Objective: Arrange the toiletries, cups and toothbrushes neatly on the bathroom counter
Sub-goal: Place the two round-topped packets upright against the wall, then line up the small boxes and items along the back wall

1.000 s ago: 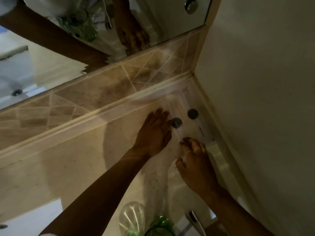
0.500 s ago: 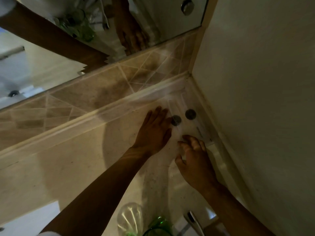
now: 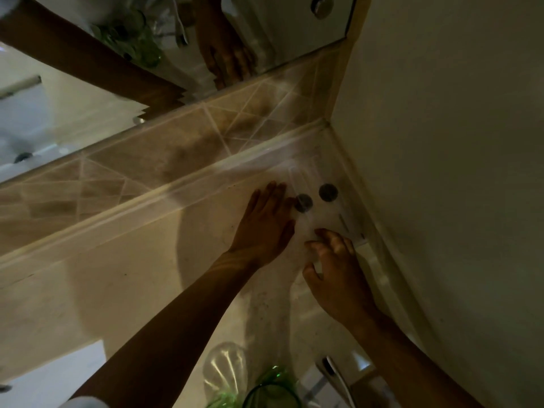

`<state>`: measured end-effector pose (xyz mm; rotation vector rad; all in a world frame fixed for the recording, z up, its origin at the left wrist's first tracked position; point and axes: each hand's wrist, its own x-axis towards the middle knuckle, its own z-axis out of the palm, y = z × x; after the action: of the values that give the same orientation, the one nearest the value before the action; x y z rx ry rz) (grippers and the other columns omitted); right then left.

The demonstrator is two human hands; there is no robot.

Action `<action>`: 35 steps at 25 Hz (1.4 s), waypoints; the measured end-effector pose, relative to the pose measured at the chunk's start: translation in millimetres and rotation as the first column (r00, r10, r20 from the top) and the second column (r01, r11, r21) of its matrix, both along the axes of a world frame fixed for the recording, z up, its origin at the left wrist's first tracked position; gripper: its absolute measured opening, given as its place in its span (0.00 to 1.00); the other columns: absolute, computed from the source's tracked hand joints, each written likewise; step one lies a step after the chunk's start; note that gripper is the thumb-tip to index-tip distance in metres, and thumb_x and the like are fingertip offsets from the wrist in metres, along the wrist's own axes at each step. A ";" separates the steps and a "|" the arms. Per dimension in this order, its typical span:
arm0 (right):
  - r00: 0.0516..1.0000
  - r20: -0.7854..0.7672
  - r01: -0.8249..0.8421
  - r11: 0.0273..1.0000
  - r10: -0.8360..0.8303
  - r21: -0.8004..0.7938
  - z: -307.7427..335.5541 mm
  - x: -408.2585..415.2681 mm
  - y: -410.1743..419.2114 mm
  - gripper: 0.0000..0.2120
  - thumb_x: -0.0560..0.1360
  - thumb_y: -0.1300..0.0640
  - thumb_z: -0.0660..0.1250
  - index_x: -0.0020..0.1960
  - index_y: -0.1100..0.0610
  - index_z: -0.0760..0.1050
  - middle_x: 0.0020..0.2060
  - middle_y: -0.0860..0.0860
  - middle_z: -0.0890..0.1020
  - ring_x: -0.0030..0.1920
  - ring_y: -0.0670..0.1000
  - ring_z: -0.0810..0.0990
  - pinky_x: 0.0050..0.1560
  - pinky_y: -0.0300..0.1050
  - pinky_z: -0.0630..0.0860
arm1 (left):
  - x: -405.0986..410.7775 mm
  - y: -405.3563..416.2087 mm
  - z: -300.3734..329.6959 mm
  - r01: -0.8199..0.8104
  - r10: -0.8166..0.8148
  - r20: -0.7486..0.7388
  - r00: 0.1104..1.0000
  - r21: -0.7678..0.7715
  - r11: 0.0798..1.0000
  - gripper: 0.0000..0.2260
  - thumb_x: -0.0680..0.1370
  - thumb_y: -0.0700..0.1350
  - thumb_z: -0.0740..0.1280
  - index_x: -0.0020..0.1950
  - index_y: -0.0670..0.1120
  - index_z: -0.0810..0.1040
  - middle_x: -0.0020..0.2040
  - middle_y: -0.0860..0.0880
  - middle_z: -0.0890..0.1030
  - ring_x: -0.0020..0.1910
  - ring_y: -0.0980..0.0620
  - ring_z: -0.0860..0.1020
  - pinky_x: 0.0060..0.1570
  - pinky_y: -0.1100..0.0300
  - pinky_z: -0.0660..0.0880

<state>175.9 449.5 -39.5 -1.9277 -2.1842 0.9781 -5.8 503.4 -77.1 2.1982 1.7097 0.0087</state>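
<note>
A clear plastic holder with two dark round discs lies flat on the beige counter, pushed into the back right corner. My left hand lies flat on the counter with its fingers straight, and the fingertips touch the holder's left side. My right hand is at the holder's near edge, fingers curled onto it and thumb spread. The holder's edges are hard to make out in the dim light.
A clear glass cup, a green glass cup and a chrome-handled item stand at the bottom edge. A tiled backsplash and a mirror run behind. A plain wall closes the right side.
Both hands and the clear holder stay almost where they were. Only the view has shifted slightly.
</note>
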 end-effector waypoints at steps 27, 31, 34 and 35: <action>0.950 -0.233 -0.209 0.978 0.207 0.015 77.3 11.1 -168.1 0.05 0.76 0.61 0.68 0.44 0.55 0.81 0.40 0.46 0.81 0.40 0.43 0.79 0.39 0.25 0.69 | -44.5 -375.9 95.7 -0.885 0.809 0.498 0.313 -0.155 0.439 0.05 0.79 0.41 0.68 0.48 0.47 0.83 0.40 0.51 0.84 0.40 0.51 0.82 0.45 0.55 0.79; 0.935 -0.216 -0.284 0.959 0.280 0.013 79.0 -7.5 -194.9 0.04 0.76 0.59 0.68 0.43 0.52 0.80 0.39 0.45 0.80 0.39 0.40 0.78 0.39 0.31 0.70 | -31.1 -421.4 74.5 -0.876 0.853 0.484 0.195 -0.304 0.373 0.05 0.79 0.43 0.67 0.48 0.50 0.82 0.40 0.52 0.84 0.40 0.51 0.83 0.45 0.53 0.80; 0.909 -0.222 -0.372 0.927 0.353 -0.050 78.6 -22.1 -220.8 0.04 0.76 0.57 0.67 0.44 0.53 0.81 0.39 0.43 0.80 0.39 0.39 0.78 0.39 0.29 0.71 | -23.5 -444.1 66.9 -0.856 0.886 0.417 0.204 -0.363 0.368 0.06 0.80 0.43 0.66 0.49 0.49 0.82 0.44 0.50 0.84 0.44 0.52 0.82 0.41 0.64 0.75; 0.897 -0.230 -0.405 0.911 0.378 -0.082 76.5 -26.0 -230.0 0.04 0.77 0.57 0.67 0.45 0.52 0.81 0.39 0.42 0.80 0.40 0.39 0.78 0.39 0.28 0.71 | -21.9 -450.0 64.6 -0.847 0.892 0.397 0.215 -0.379 0.373 0.06 0.80 0.43 0.65 0.49 0.48 0.82 0.46 0.50 0.84 0.45 0.53 0.81 0.39 0.69 0.73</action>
<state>149.9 219.5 36.9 -1.3632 -2.4844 1.3393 -27.7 53.4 -12.5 0.6754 2.2237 0.7753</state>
